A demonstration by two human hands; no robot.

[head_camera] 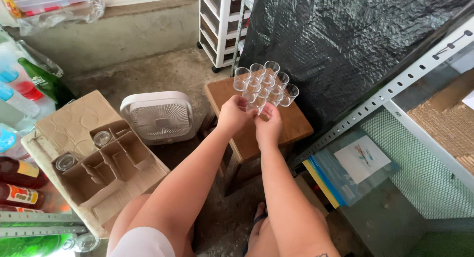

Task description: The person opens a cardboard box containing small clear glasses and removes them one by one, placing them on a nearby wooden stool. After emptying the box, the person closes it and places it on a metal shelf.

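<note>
While we crouch over a small wooden stool (291, 126), both our hands meet at the near edge of a cluster of clear glasses (265, 83) standing on its surface. Our left hand (234, 115) and right hand (269, 126) sit side by side, fingers curled around the closest glass (257, 102), which touches its neighbours in the group. Both hands look closed on that one glass, though the fingertips are partly hidden behind it. The glasses stand upright, mouths up, packed together toward the far side of the stool.

To our left lies an open cardboard box (106, 173) with dividers; two more glasses (102, 137) sit in separate compartments at its far side, and the other cells we can see hold nothing. A white box fan (159, 118) lies flat on the floor between the box and the stool. Bottles (22, 174) line the far left edge. Behind the stool hangs a black sheet (345, 40), with a white drawer cart (219, 25) beside it. A metal rack (395, 94) rises on the right, with a clear folder (355, 165) below it.
</note>
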